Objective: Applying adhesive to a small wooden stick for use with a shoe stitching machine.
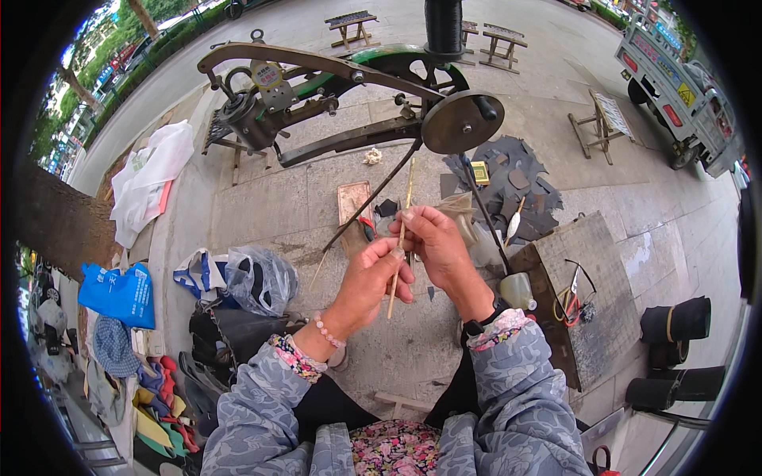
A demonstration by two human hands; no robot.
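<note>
In front of my lap, a thin tan stick [393, 295] is pinched in the fingers of both hands. My left hand [373, 276] grips its lower part, the end jutting out below. Just above and to the right, my right hand [438, 247] closes around its upper part; the fingertips of the two hands nearly touch. A second thin yellowish strip [410, 181] shows beyond my right fingers; whether it joins the stick I cannot tell. Past my hands stands a hand-cranked shoe-patching machine [317, 103], with a black thread spool [444, 28] on top.
At right, a wooden box [611, 278] bears scissors [568, 305], beside a pale bottle [517, 292]. Dark leather scraps [508, 170] lie beyond it. Leftward are a see-through plastic bag [258, 282], a blue bag [119, 295] and cloth pieces. Thin machine legs slant down near both hands.
</note>
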